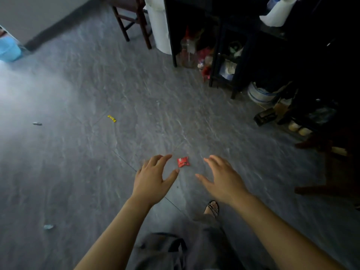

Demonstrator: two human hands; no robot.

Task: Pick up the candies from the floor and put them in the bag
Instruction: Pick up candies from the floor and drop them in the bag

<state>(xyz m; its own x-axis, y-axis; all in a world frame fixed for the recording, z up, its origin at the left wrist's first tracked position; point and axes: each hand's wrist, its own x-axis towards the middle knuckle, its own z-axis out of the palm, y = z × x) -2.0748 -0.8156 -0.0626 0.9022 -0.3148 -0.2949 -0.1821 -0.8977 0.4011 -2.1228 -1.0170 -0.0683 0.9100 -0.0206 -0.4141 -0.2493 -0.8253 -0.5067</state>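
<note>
At the very bottom a grey shape with a dark strap [171,246] may be the bag, but I cannot tell. Just past the foot in a sandal [212,208], the red candy [182,161] lies flat on the grey floor [97,84] between the two hands. Grabbing it looks like the step now. It is small and thin, so one hand is enough. The left hand [153,178] seems best, since its thumb and first finger are just beside the wrapper. Pinch the wrapper by an edge. Do not slap it flat, or it may slide on the smooth floor. Then drop it in the bag.

More candies wait: a pale blue candy [48,227] near on the left, a yellow candy [112,118] further out, and a small silver one [37,123] far left. They are well apart, so each needs a step over to it.

Both bare arms reach forward and down. The left hand is palm down, fingers spread and a little bent, thumb wide, holding nothing. The right hand [224,178] is palm down too, fingers spread and loose, holding nothing. It is on the other side of the red candy and does not touch it
</note>
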